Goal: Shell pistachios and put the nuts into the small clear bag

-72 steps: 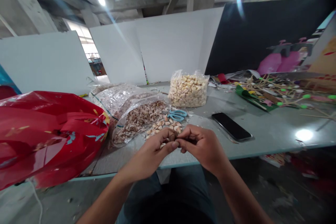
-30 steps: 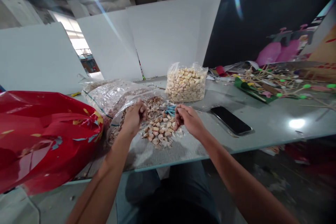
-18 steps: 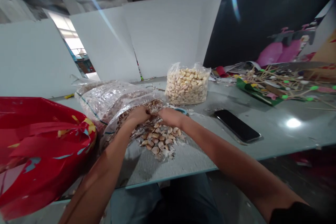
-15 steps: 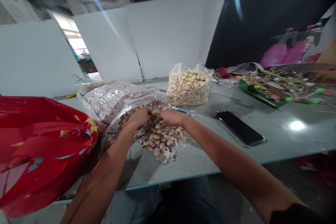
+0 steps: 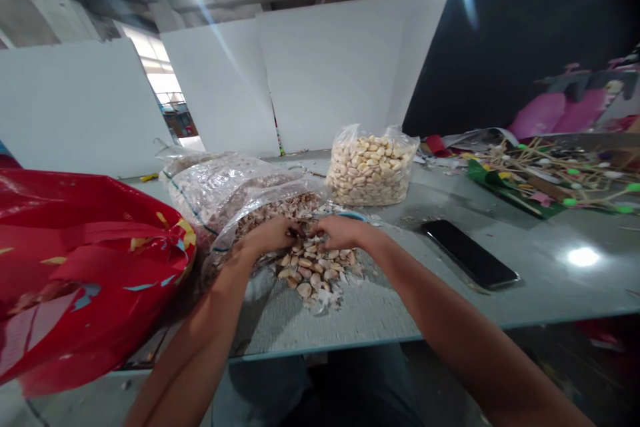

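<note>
A pile of unpeeled garlic cloves (image 5: 313,272) lies on the table with bits of papery skin around it. At the pile's far side, my left hand (image 5: 277,235) has its fingers curled and pinched together, close to the mouth of a clear plastic bag (image 5: 265,190) holding brownish skins. My right hand (image 5: 340,232) faces it, also with bent, closed fingers, just above the cloves. Anything between the fingertips is too small or hidden to make out. Behind the right hand stands a clear bag of pale peeled garlic cloves (image 5: 370,170). Part of a blue rim (image 5: 353,215) shows there.
A large red plastic bag (image 5: 100,267) fills the left side. To the right lies a black phone (image 5: 470,253). Farther back are a green sheet (image 5: 510,193) and thin sticks with coloured tips (image 5: 575,173). White panels (image 5: 345,73) stand behind the table.
The whole view has shifted slightly, so things sit farther right. Both hands have drawn a little from the bag's mouth toward the clove pile, fingers still closed.
</note>
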Demonstrator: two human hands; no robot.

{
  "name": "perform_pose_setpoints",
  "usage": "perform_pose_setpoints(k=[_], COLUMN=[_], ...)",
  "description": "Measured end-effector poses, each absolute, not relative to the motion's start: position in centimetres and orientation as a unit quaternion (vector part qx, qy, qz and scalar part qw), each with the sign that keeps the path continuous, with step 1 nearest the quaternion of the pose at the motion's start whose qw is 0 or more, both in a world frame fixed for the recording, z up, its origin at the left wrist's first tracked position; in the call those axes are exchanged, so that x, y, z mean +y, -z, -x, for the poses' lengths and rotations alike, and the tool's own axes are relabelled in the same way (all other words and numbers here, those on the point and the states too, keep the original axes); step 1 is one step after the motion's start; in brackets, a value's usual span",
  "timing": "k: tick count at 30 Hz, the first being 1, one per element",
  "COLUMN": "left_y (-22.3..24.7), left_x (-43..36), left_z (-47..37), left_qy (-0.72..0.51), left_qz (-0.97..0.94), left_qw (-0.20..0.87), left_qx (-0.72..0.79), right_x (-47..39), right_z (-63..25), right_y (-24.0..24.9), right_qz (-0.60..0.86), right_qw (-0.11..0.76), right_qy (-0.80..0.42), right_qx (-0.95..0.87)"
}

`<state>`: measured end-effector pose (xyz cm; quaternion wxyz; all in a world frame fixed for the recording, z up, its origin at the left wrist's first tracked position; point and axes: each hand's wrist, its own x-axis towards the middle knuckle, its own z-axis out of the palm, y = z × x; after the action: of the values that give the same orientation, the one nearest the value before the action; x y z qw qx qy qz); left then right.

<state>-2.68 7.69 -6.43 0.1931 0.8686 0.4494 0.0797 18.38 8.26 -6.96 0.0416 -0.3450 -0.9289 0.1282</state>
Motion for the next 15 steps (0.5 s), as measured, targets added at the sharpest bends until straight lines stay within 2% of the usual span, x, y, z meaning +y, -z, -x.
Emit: perform_pose_setpoints(k=[6, 11, 13, 15], left_y=[6.4, 5.97, 5.8, 5.68], left_x=[7.61, 7.69, 7.77, 7.86], left_z=[2.57, 2.58, 2.75, 2.9], left_qy=[-0.071, -0.135, -0.142, -0.167], left_qz=[-0.868, -0.868, -0.865, -0.854], left_qw=[0.236, 0.172, 0.15, 0.115], left_qx=[0.431, 0.446, 0.458, 0.48], right_x=[7.87, 7.87, 7.76, 7.35], right_z=[-18.15, -18.34, -18.24, -17.68], right_y=[6.72, 6.53, 6.57, 6.72], right_qz=[0.361, 0.357, 0.336, 0.312], right_qw=[-0.003, -0.01, 0.031, 0.112], right_qy=[-0.159, -0.157, -0.136, -0.098], right_qx=[-0.919, -0.921, -0.932, -0.938])
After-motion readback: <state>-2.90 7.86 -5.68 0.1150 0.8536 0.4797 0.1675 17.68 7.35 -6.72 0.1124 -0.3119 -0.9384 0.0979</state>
